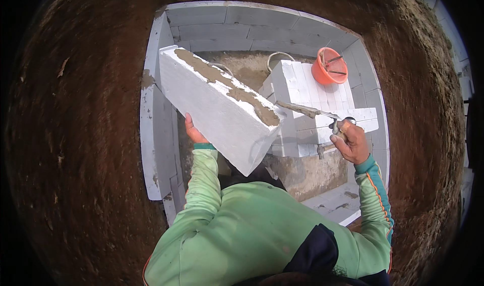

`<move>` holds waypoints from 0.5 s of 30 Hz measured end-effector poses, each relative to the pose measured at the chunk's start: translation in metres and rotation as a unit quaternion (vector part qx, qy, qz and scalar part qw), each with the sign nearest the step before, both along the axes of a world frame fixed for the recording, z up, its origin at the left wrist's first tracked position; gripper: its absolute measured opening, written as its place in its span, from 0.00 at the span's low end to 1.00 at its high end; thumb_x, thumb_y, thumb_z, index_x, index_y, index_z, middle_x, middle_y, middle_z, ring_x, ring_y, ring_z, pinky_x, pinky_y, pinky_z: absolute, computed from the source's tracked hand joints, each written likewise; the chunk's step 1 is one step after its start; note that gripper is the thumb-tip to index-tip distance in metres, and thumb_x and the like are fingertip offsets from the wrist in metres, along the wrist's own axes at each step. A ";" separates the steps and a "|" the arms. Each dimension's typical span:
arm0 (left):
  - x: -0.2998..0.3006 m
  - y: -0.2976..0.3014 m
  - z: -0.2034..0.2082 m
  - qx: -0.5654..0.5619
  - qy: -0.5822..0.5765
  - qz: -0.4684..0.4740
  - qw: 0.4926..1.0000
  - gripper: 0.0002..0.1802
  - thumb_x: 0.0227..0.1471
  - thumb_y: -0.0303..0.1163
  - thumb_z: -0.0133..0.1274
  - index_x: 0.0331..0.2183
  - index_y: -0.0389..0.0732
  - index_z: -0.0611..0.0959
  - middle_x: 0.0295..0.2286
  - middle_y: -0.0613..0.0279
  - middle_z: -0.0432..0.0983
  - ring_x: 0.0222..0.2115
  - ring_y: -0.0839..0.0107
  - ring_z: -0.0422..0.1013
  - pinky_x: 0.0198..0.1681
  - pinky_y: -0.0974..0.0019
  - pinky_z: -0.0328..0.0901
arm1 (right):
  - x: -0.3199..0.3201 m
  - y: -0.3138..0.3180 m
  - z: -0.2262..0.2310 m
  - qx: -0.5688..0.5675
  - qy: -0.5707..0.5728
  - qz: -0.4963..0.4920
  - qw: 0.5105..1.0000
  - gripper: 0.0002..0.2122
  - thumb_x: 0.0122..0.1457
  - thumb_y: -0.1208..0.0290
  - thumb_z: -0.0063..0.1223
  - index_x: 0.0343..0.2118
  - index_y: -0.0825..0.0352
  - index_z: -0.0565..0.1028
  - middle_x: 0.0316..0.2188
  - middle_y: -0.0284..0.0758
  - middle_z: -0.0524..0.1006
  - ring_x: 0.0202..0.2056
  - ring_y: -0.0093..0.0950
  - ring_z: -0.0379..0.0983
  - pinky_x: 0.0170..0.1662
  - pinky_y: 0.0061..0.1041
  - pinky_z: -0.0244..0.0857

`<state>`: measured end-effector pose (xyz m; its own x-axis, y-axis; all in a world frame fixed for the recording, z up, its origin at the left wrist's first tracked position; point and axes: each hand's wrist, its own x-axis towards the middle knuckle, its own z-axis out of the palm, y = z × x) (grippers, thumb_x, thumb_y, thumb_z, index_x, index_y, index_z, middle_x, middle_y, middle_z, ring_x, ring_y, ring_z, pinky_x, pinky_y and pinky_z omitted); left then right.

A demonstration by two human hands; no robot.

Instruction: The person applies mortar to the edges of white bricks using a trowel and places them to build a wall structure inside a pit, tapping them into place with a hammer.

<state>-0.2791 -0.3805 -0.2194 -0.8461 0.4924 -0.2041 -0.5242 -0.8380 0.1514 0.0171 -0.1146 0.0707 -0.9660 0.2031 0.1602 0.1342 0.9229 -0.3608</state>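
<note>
A large white lightweight concrete block [212, 112] is tilted in front of me, its upper left end higher than its lower right end. Wet grey mortar [232, 87] runs unevenly along its narrow upper face. My left hand [194, 130] supports the block at its near left side, thumb and part of the palm showing; the other fingers are hidden. In my right hand [353, 144], closed around the handle, is a trowel [308, 110]. Its mortar-smeared blade points left, toward the block's mortared right end, seemingly just apart from it.
Low walls of similar blocks [212, 32] enclose me, with brown soil [91, 114] outside. A stack of white blocks [315, 92] stands to the right, bearing an orange bucket [321, 70] with tools in it. Another round container [278, 58] sits behind the stack.
</note>
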 end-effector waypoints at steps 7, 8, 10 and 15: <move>0.003 -0.010 -0.016 0.013 0.019 -0.025 0.999 0.37 0.59 0.55 0.44 0.61 0.40 0.67 0.57 0.51 0.69 0.56 0.51 0.66 0.61 0.47 0.60 | -0.101 -0.003 -0.013 0.016 -0.028 0.091 0.995 0.13 0.57 0.64 0.59 0.38 0.68 0.75 0.23 0.41 0.71 0.25 0.42 0.70 0.29 0.37 0.64; 0.005 -0.014 -0.016 -0.007 0.011 -0.016 1.000 0.37 0.59 0.55 0.45 0.61 0.40 0.67 0.57 0.52 0.69 0.56 0.50 0.66 0.60 0.47 0.60 | -0.099 -0.001 -0.008 0.020 -0.058 0.106 0.993 0.13 0.56 0.63 0.59 0.39 0.67 0.75 0.25 0.40 0.73 0.26 0.42 0.72 0.30 0.38 0.65; 0.011 -0.015 -0.015 -0.043 -0.013 0.003 0.999 0.38 0.57 0.55 0.48 0.61 0.40 0.68 0.56 0.53 0.69 0.55 0.50 0.67 0.59 0.47 0.61 | -0.084 0.001 0.001 0.026 -0.081 0.114 0.990 0.13 0.55 0.64 0.60 0.38 0.66 0.75 0.25 0.40 0.74 0.26 0.43 0.73 0.29 0.39 0.66; 0.014 -0.025 -0.018 -0.061 -0.040 0.031 0.997 0.37 0.57 0.55 0.49 0.60 0.40 0.69 0.56 0.53 0.70 0.54 0.51 0.67 0.59 0.47 0.61 | -0.039 0.003 0.015 -0.015 -0.084 0.107 0.991 0.11 0.53 0.67 0.61 0.35 0.68 0.74 0.21 0.40 0.70 0.23 0.42 0.70 0.27 0.36 0.64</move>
